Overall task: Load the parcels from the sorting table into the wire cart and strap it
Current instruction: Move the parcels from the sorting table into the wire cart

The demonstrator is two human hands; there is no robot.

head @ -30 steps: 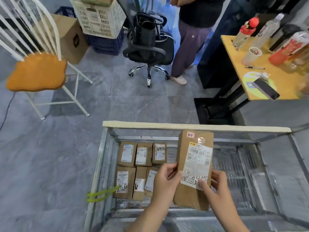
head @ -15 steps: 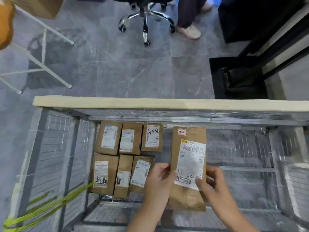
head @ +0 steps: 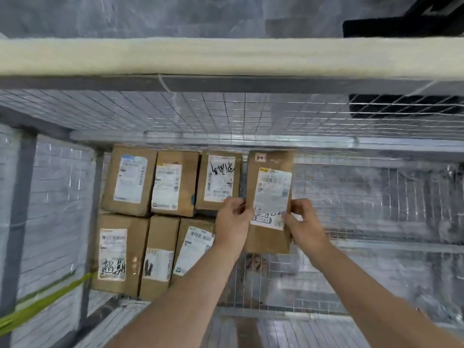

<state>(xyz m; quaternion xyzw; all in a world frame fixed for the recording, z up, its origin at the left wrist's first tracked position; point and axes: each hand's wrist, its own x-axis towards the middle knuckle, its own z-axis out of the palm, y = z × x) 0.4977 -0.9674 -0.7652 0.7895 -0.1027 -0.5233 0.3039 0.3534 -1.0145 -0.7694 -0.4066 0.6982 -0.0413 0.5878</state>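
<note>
Brown parcel [head: 270,192], label up, low inside wire cart [head: 226,114], just beside the back row's 3 o'clock end; floor contact unclear. Left hand [head: 232,222] grips its 9 o'clock edge, right hand [head: 305,223] its 3 o'clock edge, fingers curled on. Six stowed parcels [head: 130,182], two rows, 9 to 7 o'clock. Green strap [head: 37,305] at 8 o'clock.

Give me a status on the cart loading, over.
Left hand and right hand grip one cardboard parcel inside the wire cart. Six parcels down, two rows, to its left. Green strap off left, nothing blocking.
</note>
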